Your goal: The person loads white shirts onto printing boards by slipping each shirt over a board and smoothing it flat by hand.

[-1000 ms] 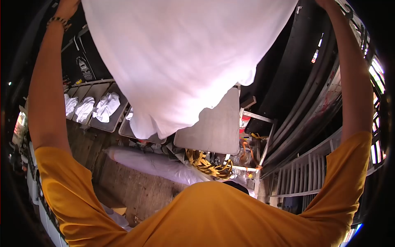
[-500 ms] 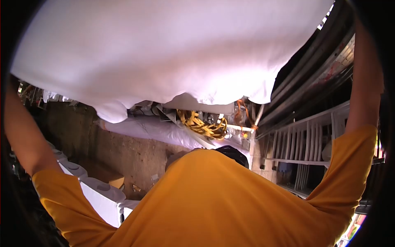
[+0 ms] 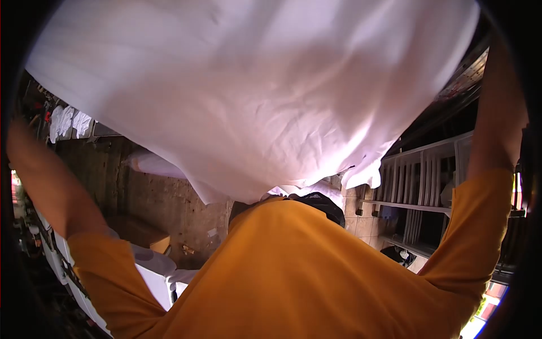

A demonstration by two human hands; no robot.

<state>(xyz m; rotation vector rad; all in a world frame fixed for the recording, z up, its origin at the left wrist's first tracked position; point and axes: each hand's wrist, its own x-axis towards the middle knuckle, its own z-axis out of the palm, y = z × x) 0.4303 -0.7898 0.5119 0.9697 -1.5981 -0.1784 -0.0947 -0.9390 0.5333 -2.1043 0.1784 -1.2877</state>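
The cloth [image 3: 243, 90] spreads between left arm [image 3: 53, 181] and right arm [image 3: 499, 113], lower edge near the shirt [image 3: 288, 271], floor [image 3: 169, 206] showing below its left edge — both hands out of view, grip impossible to tell.

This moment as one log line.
white cloth: spread across upper view | left arm, right arm: either side | hands: out of view

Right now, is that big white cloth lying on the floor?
No, the big white cloth is spread in the air, with the floor showing past its lower edge.
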